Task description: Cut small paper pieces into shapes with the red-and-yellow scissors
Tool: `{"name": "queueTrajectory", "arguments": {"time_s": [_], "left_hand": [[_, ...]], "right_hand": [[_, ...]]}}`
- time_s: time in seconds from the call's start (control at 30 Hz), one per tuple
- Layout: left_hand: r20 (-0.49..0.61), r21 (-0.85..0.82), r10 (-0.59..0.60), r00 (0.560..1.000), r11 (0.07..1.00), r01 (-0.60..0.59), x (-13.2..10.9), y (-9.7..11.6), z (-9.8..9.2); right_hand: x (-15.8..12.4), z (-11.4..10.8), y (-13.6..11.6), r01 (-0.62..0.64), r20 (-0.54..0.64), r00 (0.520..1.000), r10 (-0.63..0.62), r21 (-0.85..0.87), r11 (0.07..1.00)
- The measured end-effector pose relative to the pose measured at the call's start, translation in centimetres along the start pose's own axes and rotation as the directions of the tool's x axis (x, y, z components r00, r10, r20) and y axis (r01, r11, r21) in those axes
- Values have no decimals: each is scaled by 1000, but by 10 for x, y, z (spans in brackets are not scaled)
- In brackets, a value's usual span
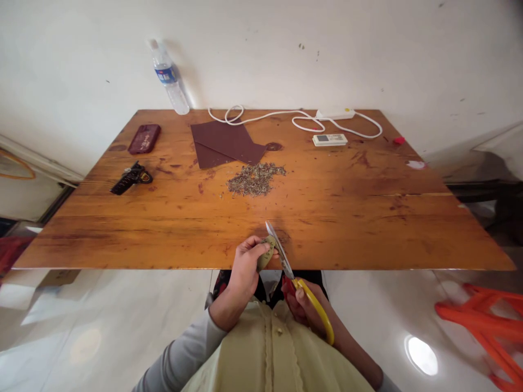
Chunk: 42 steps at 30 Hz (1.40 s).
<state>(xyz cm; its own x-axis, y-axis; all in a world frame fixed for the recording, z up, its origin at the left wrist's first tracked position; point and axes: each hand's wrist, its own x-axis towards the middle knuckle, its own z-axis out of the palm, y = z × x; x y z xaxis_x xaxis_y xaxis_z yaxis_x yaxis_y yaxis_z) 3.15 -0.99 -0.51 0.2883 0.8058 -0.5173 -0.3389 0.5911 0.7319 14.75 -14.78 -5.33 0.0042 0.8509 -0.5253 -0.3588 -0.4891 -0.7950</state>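
My left hand point(245, 267) pinches a flat olive-green oval piece point(265, 253) with dark marks, near the front edge of the table. What the piece is made of, I cannot tell. Scissors point(285, 262) with yellow and red handles are in my right hand point(308, 305), fingers wrapped round the grips. Their blades point up and away from me, right beside the oval piece, and look nearly closed. Whether the blades touch the piece is not clear. Beyond my hands, a heap of small brown-grey shreds point(255, 179) lies on the wooden table point(163, 228).
Dark brown sheets point(223, 142) lie behind the heap. Along the back are a plastic bottle point(169, 81), a white cable point(269, 114), a power strip point(335, 114) and a remote control point(329, 140). A phone point(144, 139) and a black clip-like object point(129, 178) sit at left. An orange stool point(482, 321) stands right.
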Motion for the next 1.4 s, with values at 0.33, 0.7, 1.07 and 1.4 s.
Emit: {"name": "queueTrajectory", "arguments": {"time_s": [0.33, 0.7, 1.07, 1.4], "left_hand": [[30, 58, -24, 999, 998, 23, -2, 0, -3], [53, 35, -64, 997, 997, 62, 0, 1, -8], [80, 132, -103, 992, 987, 92, 2, 6, -7], [131, 126, -119, 984, 987, 103, 1, 9, -9]], "right_hand": [[-2, -14, -15, 134, 54, 991, -126, -213, 968], [-3, -13, 3, 46, 47, 998, -45, -26, 999], [-6, -25, -21, 37, 39, 999, -29, -231, 972], [-7, -21, -13, -48, 43, 998, 53, -106, 993]]}}
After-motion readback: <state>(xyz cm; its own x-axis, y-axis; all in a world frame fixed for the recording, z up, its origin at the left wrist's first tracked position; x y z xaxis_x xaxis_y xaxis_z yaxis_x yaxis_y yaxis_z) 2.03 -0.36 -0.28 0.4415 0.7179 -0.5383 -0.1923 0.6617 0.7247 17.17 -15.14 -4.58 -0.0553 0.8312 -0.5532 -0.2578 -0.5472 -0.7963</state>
